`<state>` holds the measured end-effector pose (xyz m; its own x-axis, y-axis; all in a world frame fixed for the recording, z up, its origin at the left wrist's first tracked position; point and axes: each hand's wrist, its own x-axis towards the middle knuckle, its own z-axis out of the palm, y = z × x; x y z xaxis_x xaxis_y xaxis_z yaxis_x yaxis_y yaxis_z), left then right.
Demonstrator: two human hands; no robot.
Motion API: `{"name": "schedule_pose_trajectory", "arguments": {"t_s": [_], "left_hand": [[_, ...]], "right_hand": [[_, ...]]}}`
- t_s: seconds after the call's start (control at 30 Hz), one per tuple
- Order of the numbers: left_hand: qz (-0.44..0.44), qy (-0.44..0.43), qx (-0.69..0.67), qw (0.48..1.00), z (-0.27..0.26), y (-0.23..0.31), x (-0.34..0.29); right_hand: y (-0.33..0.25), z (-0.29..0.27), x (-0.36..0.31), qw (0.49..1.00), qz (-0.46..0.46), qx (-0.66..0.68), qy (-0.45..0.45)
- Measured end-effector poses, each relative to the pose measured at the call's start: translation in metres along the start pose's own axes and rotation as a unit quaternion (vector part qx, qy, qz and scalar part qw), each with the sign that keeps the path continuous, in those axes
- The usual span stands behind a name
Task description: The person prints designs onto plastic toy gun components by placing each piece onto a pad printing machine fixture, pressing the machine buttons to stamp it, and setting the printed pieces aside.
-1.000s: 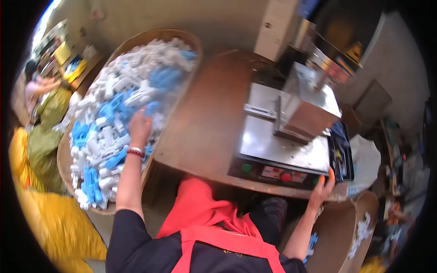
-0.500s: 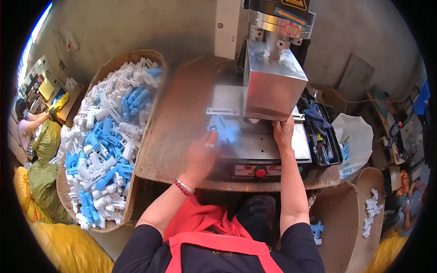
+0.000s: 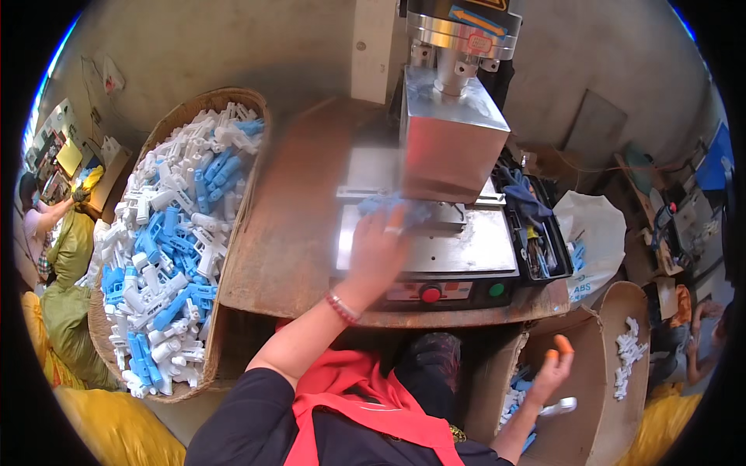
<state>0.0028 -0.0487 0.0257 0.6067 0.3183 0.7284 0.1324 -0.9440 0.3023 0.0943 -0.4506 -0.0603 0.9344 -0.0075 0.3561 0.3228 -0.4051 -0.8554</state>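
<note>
My left hand (image 3: 379,252) reaches over the metal base plate (image 3: 465,247) of a press. Its fingers are closed on a blue plastic toy gun (image 3: 387,205), blurred, at the front left of the press's big metal block (image 3: 457,147). My right hand (image 3: 553,366), orange covers on its fingertips, is above a cardboard box at the lower right, fingers apart. Just below it is a white toy gun (image 3: 559,407), seemingly out of the fingers. A small metal fixture (image 3: 449,219) sits under the block.
A large basket (image 3: 256,155) of white and blue toy guns stands left of the table (image 3: 268,272). The cardboard box (image 3: 579,342) holds more. Red (image 3: 430,293) and green buttons (image 3: 496,290) line the press front. A black tool tray (image 3: 553,268) is to its right. Another person (image 3: 40,221) works far left.
My right hand has moved from under the press block down to the cardboard box, where a white toy gun now shows. My left hand has carried the blue toy gun toward the fixture.
</note>
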Motion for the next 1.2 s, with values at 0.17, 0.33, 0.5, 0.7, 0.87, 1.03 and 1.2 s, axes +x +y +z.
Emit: {"name": "schedule_pose_trajectory", "arguments": {"t_s": [0.17,0.33,0.5,0.7,0.87,1.03,1.2], "left_hand": [[-0.012,-0.028,-0.009,1.0,0.002,-0.019,-0.037],[0.093,-0.073,0.006,0.993,0.037,-0.027,0.009],[0.018,-0.21,-0.011,0.977,0.067,-0.004,0.065],[0.035,-0.146,-0.034,0.988,0.064,-0.032,0.043],[0.061,-0.302,0.025,0.951,-0.019,-0.049,-0.055],[0.086,-0.202,0.009,0.975,-0.039,-0.068,-0.078],[-0.059,-0.055,-0.064,0.995,-0.107,-0.155,-0.083]], "right_hand": [[0.007,0.08,-0.002,0.996,0.005,0.078,-0.051],[0.008,0.131,0.024,0.993,-0.076,-0.033,-0.081],[0.019,0.136,0.037,0.994,-0.052,0.001,-0.096],[0.013,0.15,0.058,0.981,0.03,0.036,-0.186],[0.043,0.125,0.062,0.984,0.025,-0.015,-0.178],[0.041,0.146,0.07,0.979,0.027,0.052,-0.196],[0.045,0.136,0.059,0.986,0.027,0.044,-0.16]]}}
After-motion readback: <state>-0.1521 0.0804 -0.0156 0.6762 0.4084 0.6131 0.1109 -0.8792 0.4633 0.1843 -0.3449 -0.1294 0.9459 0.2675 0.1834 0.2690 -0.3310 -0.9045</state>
